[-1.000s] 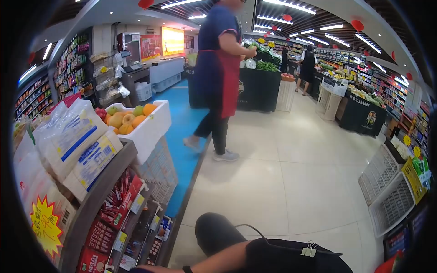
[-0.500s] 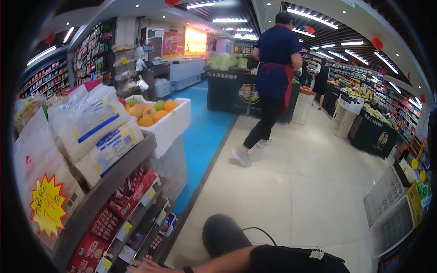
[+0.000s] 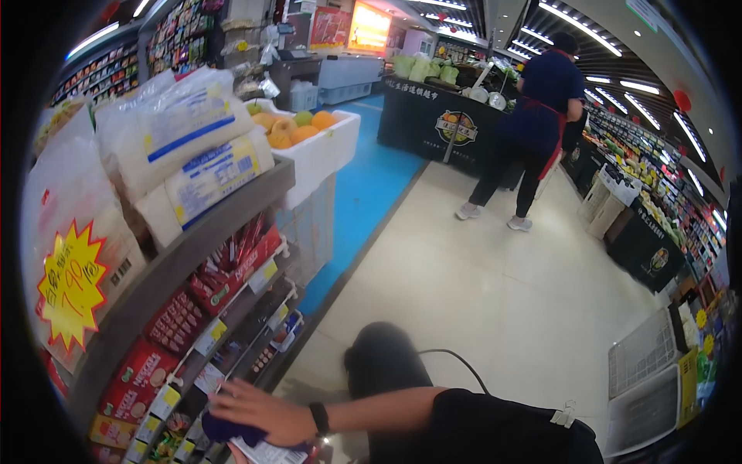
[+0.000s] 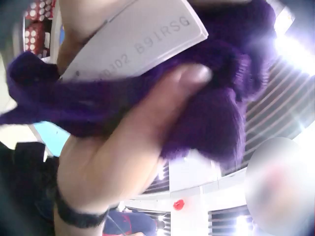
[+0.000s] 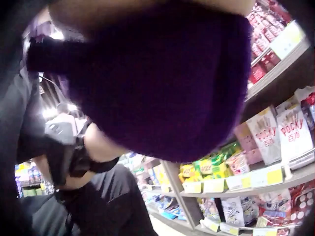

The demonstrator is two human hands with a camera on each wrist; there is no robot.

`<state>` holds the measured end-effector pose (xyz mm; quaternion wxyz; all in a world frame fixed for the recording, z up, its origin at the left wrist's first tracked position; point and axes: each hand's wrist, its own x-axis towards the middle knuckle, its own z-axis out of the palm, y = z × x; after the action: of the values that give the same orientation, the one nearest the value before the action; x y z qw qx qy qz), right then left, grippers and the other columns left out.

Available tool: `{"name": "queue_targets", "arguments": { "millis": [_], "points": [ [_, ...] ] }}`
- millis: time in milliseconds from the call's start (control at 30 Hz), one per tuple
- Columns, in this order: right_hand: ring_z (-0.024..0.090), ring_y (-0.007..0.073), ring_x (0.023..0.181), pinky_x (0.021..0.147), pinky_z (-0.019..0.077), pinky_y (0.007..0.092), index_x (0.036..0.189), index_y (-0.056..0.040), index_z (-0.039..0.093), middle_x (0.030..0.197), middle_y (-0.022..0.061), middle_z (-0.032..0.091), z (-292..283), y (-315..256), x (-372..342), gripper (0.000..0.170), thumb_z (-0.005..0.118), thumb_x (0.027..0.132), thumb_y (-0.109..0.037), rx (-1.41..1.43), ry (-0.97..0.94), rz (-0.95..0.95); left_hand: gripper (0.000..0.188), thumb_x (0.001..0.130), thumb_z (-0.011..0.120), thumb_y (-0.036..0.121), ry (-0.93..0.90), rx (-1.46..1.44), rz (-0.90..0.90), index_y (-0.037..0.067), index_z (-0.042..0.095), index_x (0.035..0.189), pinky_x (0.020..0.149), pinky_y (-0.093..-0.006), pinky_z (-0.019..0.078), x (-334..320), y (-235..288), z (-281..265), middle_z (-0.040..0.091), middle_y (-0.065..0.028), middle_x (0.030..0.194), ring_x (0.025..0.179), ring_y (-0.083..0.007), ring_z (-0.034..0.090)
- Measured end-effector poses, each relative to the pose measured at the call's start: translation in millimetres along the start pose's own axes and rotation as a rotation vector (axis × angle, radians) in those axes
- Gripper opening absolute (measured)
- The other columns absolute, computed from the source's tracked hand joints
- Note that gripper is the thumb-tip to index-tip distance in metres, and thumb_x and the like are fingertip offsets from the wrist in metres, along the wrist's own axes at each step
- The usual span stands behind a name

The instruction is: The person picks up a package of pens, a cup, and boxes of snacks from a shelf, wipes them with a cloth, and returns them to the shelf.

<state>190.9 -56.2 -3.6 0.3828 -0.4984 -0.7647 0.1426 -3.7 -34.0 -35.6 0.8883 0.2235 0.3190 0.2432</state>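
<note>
At the bottom of the head view, my right hand (image 3: 267,414), a black band at its wrist, lies over a purple cloth (image 3: 220,429) with its fingers stretched to the left. Under the cloth a white box (image 3: 270,452) shows a printed face. The left wrist view has the right thumb (image 4: 162,103) holding the cloth against the box, close to stamped letters on its edge. My left hand (image 5: 101,142) comes up from below and grips the box; the cloth hides most of its fingers. A large purple fold fills the middle of the right wrist view.
A shelf (image 3: 232,216) at left carries red Nescafé boxes (image 3: 147,371), with bagged goods (image 3: 185,124) on top. Beside it is a white crate (image 3: 348,143) of fruit. Pocky boxes (image 5: 266,135) line another shelf level. A person in an apron (image 3: 541,108) stands past the tiled aisle.
My right hand has come up into view with the purple cloth and the box. The shelf appears farther right in view. The person in the apron has walked away toward the back right.
</note>
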Motion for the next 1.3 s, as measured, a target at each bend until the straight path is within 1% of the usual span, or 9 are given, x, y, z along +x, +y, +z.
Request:
{"name": "queue_targets", "arguments": {
  "millis": [333,367,400,467,567,800,867,1200,1300],
  "points": [
    [0.011,0.0463,0.151,0.121,0.0087,0.0648,0.141,-0.0039,0.044,0.160,0.0191,0.028,36,-15,-17,0.062,0.059,0.084,-0.024,0.062,-0.132,-0.326,0.071,0.100,0.037,0.056,0.154,-0.099,0.136,0.009,0.032,0.153,0.115,-0.0500,0.0363,-1,33,-5,0.039,-0.0174,0.153,0.138,-0.0358,0.042],
    [0.012,0.0458,0.151,0.121,0.0081,0.0650,0.142,-0.0044,0.044,0.159,0.0197,0.029,35,-10,-14,0.063,0.059,0.082,-0.019,0.107,-0.049,-0.254,0.065,0.102,0.037,0.050,-0.028,0.237,0.275,0.010,0.032,0.153,0.115,-0.0503,0.0348,7,17,-39,0.037,-0.0162,0.154,0.139,-0.0353,0.040],
    [0.013,0.0454,0.151,0.120,0.0095,0.0643,0.143,-0.0040,0.044,0.159,0.0206,0.028,31,-4,-13,0.066,0.061,0.080,-0.015,0.098,0.026,-0.122,0.059,0.105,0.040,0.040,-0.290,-0.306,0.184,0.011,0.029,0.155,0.117,-0.0502,0.0319,13,8,-51,0.036,-0.0148,0.156,0.141,-0.0337,0.038],
    [0.026,0.0419,0.147,0.120,0.0217,0.0541,0.144,-0.0024,0.042,0.155,0.0214,0.035,38,11,-7,0.068,0.063,0.081,-0.014,0.164,0.300,0.147,0.057,0.107,0.042,0.033,-0.083,0.195,0.253,0.011,0.025,0.156,0.117,-0.0501,0.0291,4,2,-31,0.031,-0.0136,0.159,0.144,-0.0328,0.034],
    [0.057,0.0221,0.123,0.104,0.0443,0.0323,0.143,-0.0004,0.043,0.137,0.0168,0.056,42,22,-11,0.056,0.060,0.097,-0.028,0.741,0.258,0.567,0.074,0.101,0.059,0.027,-0.168,0.414,0.604,0.010,0.016,0.158,0.116,-0.0518,0.0306,1,8,-3,0.030,-0.0179,0.159,0.142,-0.0359,0.037],
    [0.066,0.0188,0.098,0.082,0.0563,0.0334,0.134,-0.0061,0.053,0.119,0.0108,0.066,74,13,-20,0.055,0.045,0.104,-0.051,2.005,-0.081,0.692,0.088,0.095,0.069,0.031,0.108,0.728,0.873,0.003,0.012,0.156,0.113,-0.0529,0.0362,17,32,-25,0.031,-0.0268,0.155,0.138,-0.0391,0.040],
    [0.066,0.0224,0.091,0.075,0.0558,0.0363,0.134,-0.0111,0.053,0.106,0.0108,0.067,82,1,-26,0.055,0.041,0.104,-0.055,2.031,-0.046,1.030,0.091,0.093,0.071,0.023,0.117,0.716,0.955,0.002,0.010,0.157,0.110,-0.0508,0.0405,18,29,-19,0.030,-0.0271,0.155,0.136,-0.0386,0.043],
    [0.063,0.0128,0.064,0.047,0.0452,0.0253,0.122,-0.0093,0.058,0.092,0.0067,0.065,63,11,-23,0.051,0.047,0.101,-0.054,1.615,-0.037,0.864,0.095,0.093,0.069,0.035,0.150,1.076,1.190,0.006,0.006,0.158,0.112,-0.0531,0.0397,26,26,-33,0.036,-0.0222,0.153,0.138,-0.0371,0.042],
    [0.054,0.0094,0.046,0.038,0.0383,0.0244,0.100,-0.0071,0.064,0.073,0.0046,0.063,58,22,-26,0.038,0.051,0.099,-0.043,1.615,-0.089,0.937,0.064,0.090,0.071,0.016,-0.124,1.342,1.015,-0.001,0.039,0.143,0.104,-0.0469,0.0457,16,54,-37,0.055,-0.0206,0.133,0.121,-0.0308,0.056]
  ]
}}
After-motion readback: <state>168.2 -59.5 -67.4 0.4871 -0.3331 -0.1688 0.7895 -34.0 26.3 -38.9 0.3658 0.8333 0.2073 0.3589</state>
